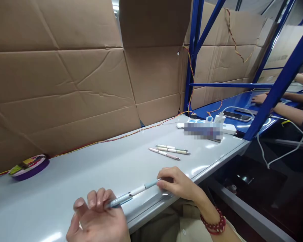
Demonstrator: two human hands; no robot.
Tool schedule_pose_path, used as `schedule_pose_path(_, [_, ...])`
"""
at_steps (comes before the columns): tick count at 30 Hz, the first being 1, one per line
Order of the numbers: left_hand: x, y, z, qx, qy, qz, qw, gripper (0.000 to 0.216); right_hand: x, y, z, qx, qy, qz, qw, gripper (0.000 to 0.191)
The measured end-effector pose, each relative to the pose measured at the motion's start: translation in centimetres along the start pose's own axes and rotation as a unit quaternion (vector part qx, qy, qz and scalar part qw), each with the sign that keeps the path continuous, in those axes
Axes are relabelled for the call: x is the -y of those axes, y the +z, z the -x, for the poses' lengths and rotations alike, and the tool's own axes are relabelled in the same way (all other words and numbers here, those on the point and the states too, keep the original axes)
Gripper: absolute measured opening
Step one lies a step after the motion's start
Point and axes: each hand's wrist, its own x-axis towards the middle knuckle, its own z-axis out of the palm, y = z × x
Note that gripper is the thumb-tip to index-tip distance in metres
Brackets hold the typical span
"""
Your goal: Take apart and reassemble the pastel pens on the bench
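Observation:
A pen (pixel 138 190) with a white middle, a pale blue section and a clear bluish clip end slants between my hands above the front of the table. My right hand (pixel 178 183) pinches its pale blue end between thumb and fingertips. Palm up at the lower left, my left hand (pixel 98 215) has its fingers curled, with the clip end at the fingers nearest the pen. Beyond my right hand lie three more pens: a pinkish one (pixel 164 153), a pale yellow-green one (pixel 173 151) and a white and green one (pixel 171 148).
A purple-rimmed round tin or spool (pixel 29 167) sits at the left by the cardboard wall (pixel 65 77). A power strip (pixel 228 129) with plugs stands near the blue frame post (pixel 192 67). On the blue table beyond are a phone (pixel 237 116) and another person's hand (pixel 259 98).

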Motion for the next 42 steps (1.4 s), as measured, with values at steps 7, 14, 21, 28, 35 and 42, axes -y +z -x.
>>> schedule_pose_path(7, [3.5,-0.1,2.3,-0.001,-0.163,0.041,0.986,0.045,0.0,0.4,-0.2,0.015,-0.009,0.021,1.0,0.033])
schedule_pose_path(14, [2.1,-0.9,0.3,-0.029,-0.176,0.054,0.982,0.038,-0.4,0.3,0.2,-0.041,-0.005,-0.051,0.998,0.037])
schedule_pose_path(21, [2.5,-2.2,0.0,0.075,-0.193,0.09,0.974,0.032,-0.7,0.1,0.4,-0.088,-0.009,-0.091,0.992,0.044])
schedule_pose_path(28, [2.7,-1.2,0.6,0.016,-0.184,0.028,0.982,0.041,0.5,0.2,0.5,-0.023,-0.026,-0.103,0.994,0.046])
schedule_pose_path(35, [3.3,-0.9,1.0,-0.023,-0.111,-0.028,0.993,0.025,1.7,2.4,0.1,-0.055,-0.035,-0.051,0.997,0.014])
schedule_pose_path(42, [3.8,-0.8,0.9,-0.111,-0.063,-0.082,0.988,0.012,-1.5,-1.9,0.5,-0.179,0.003,0.199,0.964,0.018])
